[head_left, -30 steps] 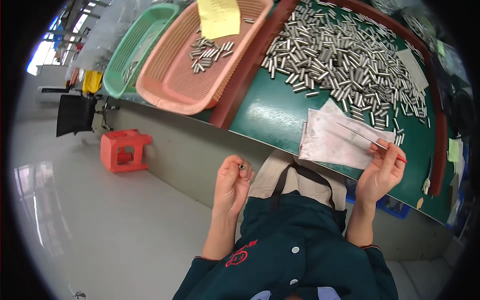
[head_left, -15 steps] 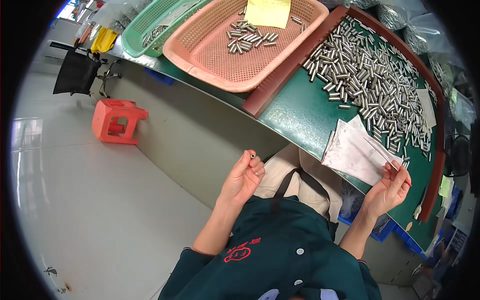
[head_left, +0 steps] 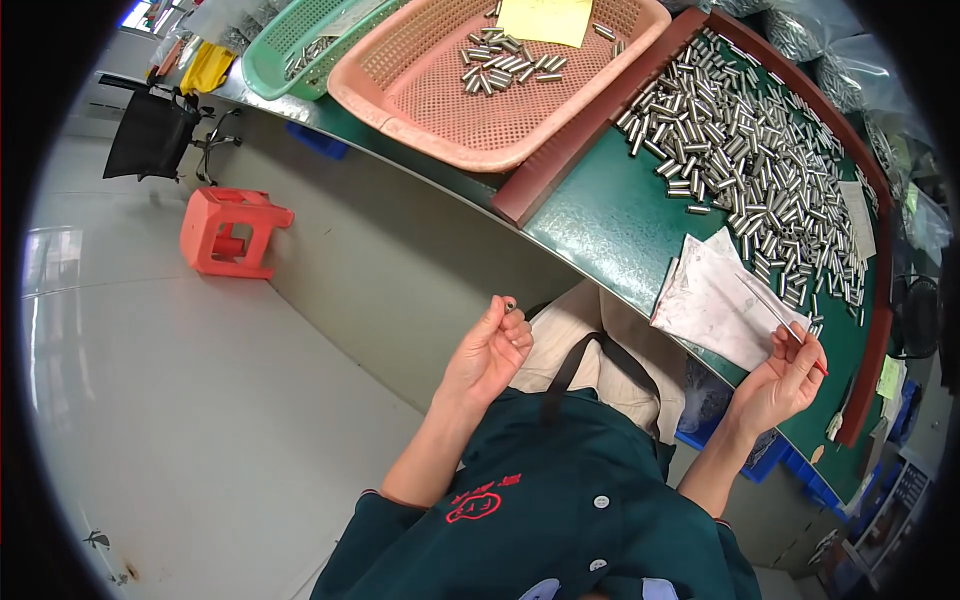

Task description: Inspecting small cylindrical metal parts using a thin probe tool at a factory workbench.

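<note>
Right now a small metal pin [head_left: 509,304] sits pinched between the fingertips of my left hand [head_left: 490,350], held off the counter near the middle of the frame, above my lap. Over at the right of the frame, my right hand [head_left: 785,375] is closed on a thin rod with a red tip [head_left: 785,322], which lies across a crumpled sheet of paper [head_left: 715,300] on the green counter [head_left: 610,215]. Beyond the paper, toward the upper right, a heap of loose metal pins [head_left: 760,150] spreads over the counter. In the upper middle, a pink basket [head_left: 420,110] holds a few more pins and a yellow note [head_left: 545,18], with a green basket [head_left: 285,30] just beside it at the upper left. An orange stool [head_left: 232,232] stands on the floor at the left.
</note>
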{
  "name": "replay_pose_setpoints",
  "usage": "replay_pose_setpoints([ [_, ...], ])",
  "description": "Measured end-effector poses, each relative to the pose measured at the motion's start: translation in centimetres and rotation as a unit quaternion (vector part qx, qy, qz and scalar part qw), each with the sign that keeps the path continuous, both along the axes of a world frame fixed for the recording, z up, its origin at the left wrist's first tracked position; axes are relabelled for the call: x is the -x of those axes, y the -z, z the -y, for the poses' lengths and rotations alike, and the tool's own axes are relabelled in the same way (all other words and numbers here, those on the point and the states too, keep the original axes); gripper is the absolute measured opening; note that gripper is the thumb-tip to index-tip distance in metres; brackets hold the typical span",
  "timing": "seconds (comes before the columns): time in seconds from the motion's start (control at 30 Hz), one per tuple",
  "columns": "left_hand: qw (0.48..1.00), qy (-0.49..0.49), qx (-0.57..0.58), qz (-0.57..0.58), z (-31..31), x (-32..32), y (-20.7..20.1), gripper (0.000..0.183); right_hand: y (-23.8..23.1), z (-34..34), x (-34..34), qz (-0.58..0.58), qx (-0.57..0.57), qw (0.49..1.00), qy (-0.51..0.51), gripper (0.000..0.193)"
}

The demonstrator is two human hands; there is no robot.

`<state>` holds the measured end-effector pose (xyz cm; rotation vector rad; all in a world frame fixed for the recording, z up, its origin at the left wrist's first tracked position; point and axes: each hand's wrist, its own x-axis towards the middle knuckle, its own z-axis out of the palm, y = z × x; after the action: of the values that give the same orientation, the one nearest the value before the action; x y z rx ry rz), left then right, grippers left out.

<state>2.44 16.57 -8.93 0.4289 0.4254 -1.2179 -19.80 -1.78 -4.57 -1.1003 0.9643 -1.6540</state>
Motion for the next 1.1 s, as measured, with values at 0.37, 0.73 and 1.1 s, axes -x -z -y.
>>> replay_pose_setpoints([
  [0.37, 0.999, -0.007, -0.030, -0.024, 0.6, 0.3, -0.1, 0.016, 0.1, 0.0, 0.2, 0.004, 0.000, 1.000, 0.003, 0.016],
  [0.73, 0.999, 0.006, -0.038, 0.006, 0.6, 0.5, 0.2, 0.016, 0.1, -0.1, 0.1, 0.004, 0.005, 1.000, -0.004, 0.015],
  [1.1, 0.972, 0.107, 0.200, 0.069, -0.1, 0.8, 2.1, 0.018, 0.1, 0.0, 0.2, 0.012, 0.012, 1.000, -0.010, 0.014],
])
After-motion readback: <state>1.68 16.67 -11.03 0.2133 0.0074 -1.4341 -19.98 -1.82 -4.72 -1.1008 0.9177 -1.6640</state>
